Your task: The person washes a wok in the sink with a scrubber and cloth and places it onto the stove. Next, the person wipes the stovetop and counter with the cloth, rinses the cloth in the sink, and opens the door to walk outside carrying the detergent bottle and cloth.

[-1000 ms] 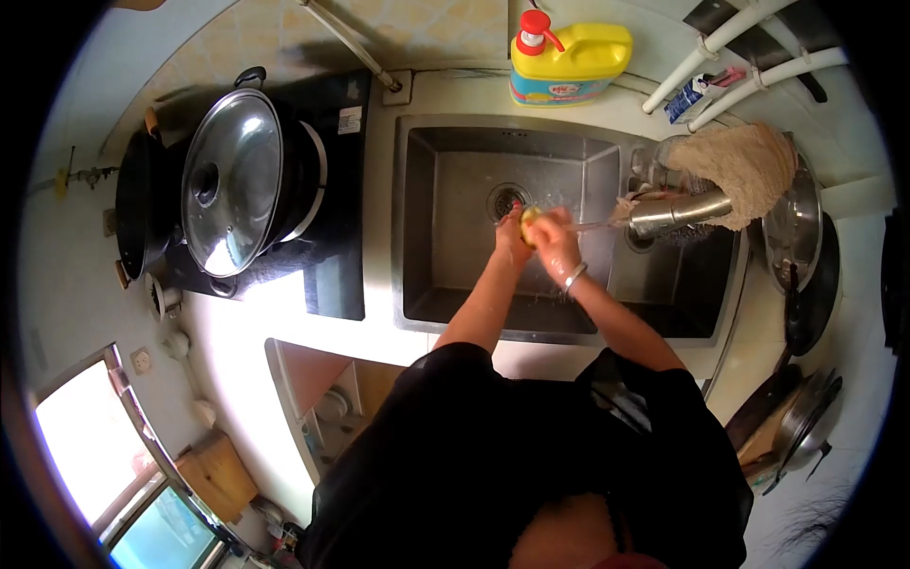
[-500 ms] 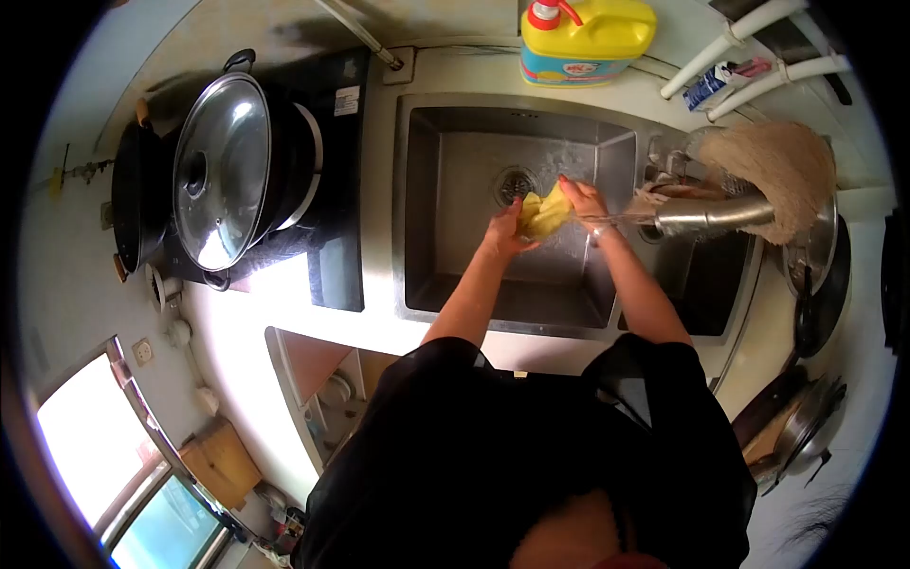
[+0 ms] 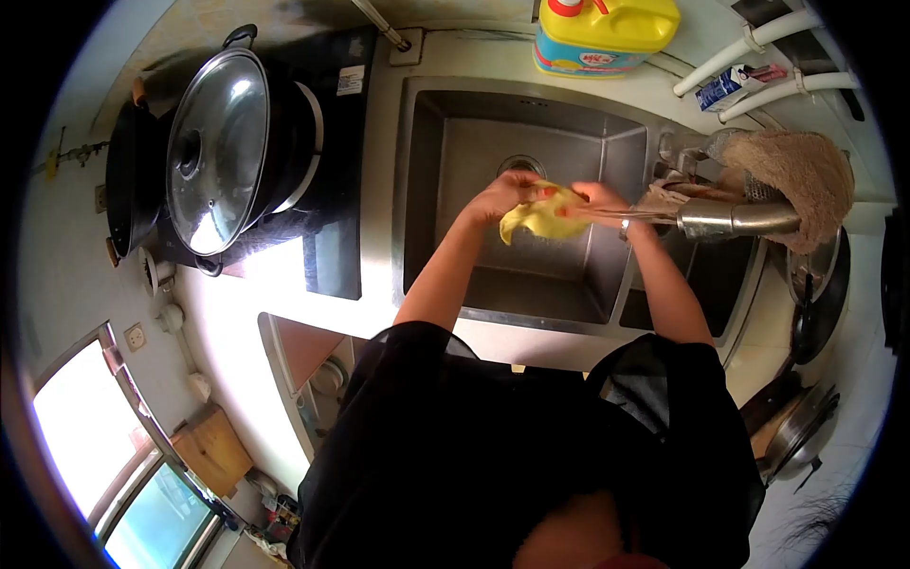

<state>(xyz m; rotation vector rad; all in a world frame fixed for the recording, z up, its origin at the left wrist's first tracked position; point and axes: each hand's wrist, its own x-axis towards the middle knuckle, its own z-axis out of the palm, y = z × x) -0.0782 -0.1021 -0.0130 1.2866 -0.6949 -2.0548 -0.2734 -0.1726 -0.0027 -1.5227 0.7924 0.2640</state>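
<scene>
A wet yellow cloth [image 3: 540, 222] is stretched between my hands above the left basin of the steel sink [image 3: 517, 302]. My left hand [image 3: 500, 199] grips its left end with the fingers closed. At the cloth's right end is my right hand [image 3: 595, 201], its fingers closed on the fabric. Water runs from the metal faucet [image 3: 735, 218] onto my right hand and the cloth. The drain [image 3: 520, 165] lies just behind my left hand, partly covered by it.
Left of the sink, a lidded pot [image 3: 218, 152] stands on the black stove [image 3: 332, 237]. Behind the sink is a yellow jug [image 3: 607, 36]. A brown towel [image 3: 796, 180] drapes over the faucet; pans [image 3: 823, 303] stand at the right.
The cloth, bunched up between my hands one second ago, has opened out and is now spread between them. My right hand has moved right, nearer the faucet. The camera view has shifted slightly.
</scene>
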